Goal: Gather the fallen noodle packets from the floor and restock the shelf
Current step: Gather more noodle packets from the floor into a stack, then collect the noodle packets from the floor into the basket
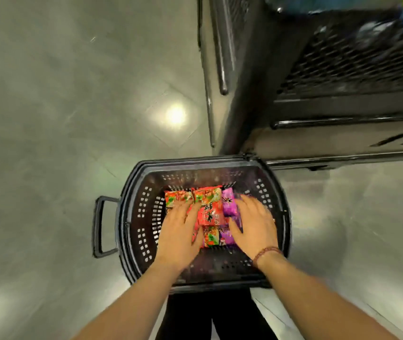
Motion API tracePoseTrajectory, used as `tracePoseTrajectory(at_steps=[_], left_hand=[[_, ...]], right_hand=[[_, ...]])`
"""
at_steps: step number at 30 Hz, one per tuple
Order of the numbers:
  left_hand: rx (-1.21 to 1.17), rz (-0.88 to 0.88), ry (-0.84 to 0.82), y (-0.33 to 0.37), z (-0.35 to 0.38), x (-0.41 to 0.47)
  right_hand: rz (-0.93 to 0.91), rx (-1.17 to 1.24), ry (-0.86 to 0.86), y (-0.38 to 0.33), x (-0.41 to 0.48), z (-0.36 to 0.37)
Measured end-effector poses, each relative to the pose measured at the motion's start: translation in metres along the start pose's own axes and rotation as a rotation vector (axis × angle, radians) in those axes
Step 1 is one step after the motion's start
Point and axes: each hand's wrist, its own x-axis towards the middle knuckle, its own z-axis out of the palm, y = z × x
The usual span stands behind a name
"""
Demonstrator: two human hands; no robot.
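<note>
A dark metal shelf unit stands at 1 o'clock above a grey tiled floor. At 6 o'clock, a black perforated basket holds glossy noodle packets, red-and-green ones beside purple, packed close together. The left hand and right hand lie flat, fingers spread, pressing on the packets, gripping nothing. A beaded bracelet circles the right wrist.

A black basket stands on the grey floor, noodle packets lying inside, just beside the dark shelf.
</note>
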Motion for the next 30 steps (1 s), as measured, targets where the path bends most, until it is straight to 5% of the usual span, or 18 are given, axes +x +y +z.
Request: tracePoseTrajectory(at_steps=[14,30], left_hand=[[0.112,0.463,-0.104,0.224,-0.137,-0.043],[0.264,0.946,-0.212,0.573,-0.041,-0.069]], right_hand=[[0.312,0.072,0.166,0.069,-0.215,-0.204],[0.601,0.226,0.479,0.304,-0.422,-0.293]])
